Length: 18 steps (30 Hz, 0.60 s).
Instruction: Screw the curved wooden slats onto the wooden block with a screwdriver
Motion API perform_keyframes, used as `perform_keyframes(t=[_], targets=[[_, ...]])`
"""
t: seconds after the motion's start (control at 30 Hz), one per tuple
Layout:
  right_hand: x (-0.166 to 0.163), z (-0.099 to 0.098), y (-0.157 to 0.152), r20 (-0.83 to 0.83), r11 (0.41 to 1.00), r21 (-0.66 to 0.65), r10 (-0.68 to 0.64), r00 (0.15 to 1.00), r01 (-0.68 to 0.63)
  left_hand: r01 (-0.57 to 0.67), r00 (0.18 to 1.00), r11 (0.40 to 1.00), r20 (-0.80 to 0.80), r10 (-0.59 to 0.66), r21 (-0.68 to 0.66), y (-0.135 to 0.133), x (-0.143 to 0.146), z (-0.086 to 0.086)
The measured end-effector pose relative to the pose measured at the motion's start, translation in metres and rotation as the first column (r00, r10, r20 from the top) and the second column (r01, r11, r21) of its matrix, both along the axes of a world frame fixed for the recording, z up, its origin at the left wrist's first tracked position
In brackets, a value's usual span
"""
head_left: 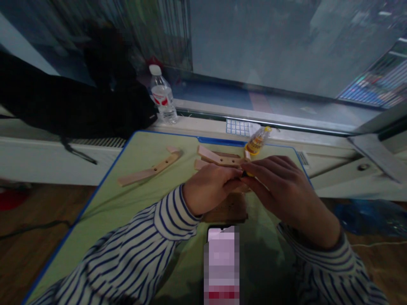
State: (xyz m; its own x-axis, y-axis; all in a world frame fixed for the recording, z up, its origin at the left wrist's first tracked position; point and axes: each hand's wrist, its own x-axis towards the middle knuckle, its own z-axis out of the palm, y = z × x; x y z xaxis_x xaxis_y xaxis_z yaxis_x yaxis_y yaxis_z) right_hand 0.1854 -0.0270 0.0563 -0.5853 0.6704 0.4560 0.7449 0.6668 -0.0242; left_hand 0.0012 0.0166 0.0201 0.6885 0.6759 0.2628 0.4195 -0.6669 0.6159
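My left hand (210,186) is closed around a pale wooden piece (199,164), whose end sticks out to the left of the knuckles. My right hand (286,190) meets it from the right, thumb and fingers pinched by the left fingertips. A small dark and yellow bit shows in that pinch, too covered to name. Just behind the hands, a bent wooden piece with two holes (226,161) lies on a brown wooden block (222,209), which is partly hidden by my left hand. Another bent wooden piece with two holes (149,169) rests apart at the left.
A phone (221,262) lies on the green table (111,220) near my body. A small yellow-capped bottle (256,142) is tilted at the back edge. On the sill stand a water bottle (163,99) and a black bag (79,101); papers (378,156) lie right.
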Motion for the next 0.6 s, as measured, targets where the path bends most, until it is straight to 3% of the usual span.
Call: perform_keyframes(t=[0.33,0.6], targets=[[0.001,-0.003,0.004,0.0,0.998,-0.056,-0.027,1.0,0.027,-0.198,0.98,0.98,0.025,0.198,0.005,-0.003,0.007,-0.009],[0.005,0.003,0.001,-0.034,0.997,-0.075,-0.017,0.999,0.015,-0.195,0.981,0.981,0.0,0.195,-0.007,-0.005,0.006,-0.008]])
